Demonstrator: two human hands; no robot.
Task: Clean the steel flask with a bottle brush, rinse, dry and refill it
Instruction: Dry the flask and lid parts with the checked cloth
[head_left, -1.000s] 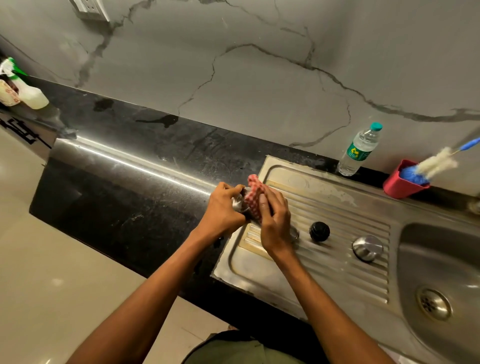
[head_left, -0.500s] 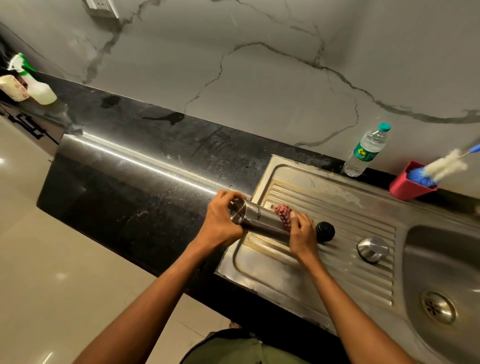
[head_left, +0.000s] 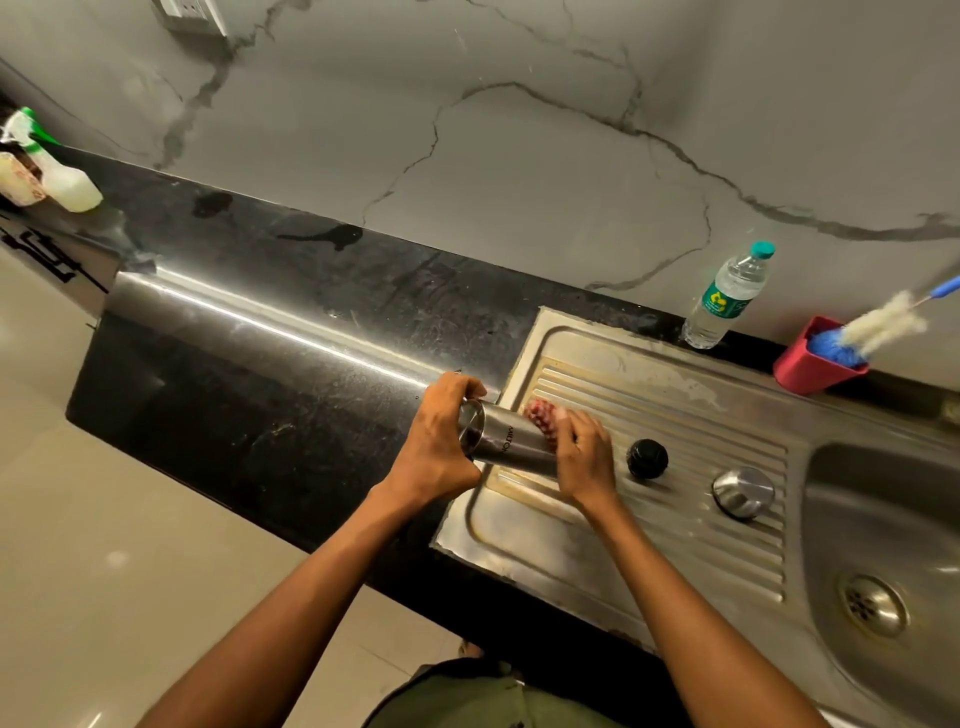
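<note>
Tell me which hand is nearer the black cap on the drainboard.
Right. The right hand wipes the flask just beside the black cap; the left hand grips the flask's far end.

Veined marble wall (head_left: 519, 156), black counter (head_left: 311, 322) — glossy, perhaps tiled, floor (head_left: 104, 545).

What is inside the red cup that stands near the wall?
The red cup holds the bottle brush: its blue bristles sit at the rim, while the white bristles and blue handle lean out. The cup's wall hides the bottom, so anything else inside cannot be seen.
</note>
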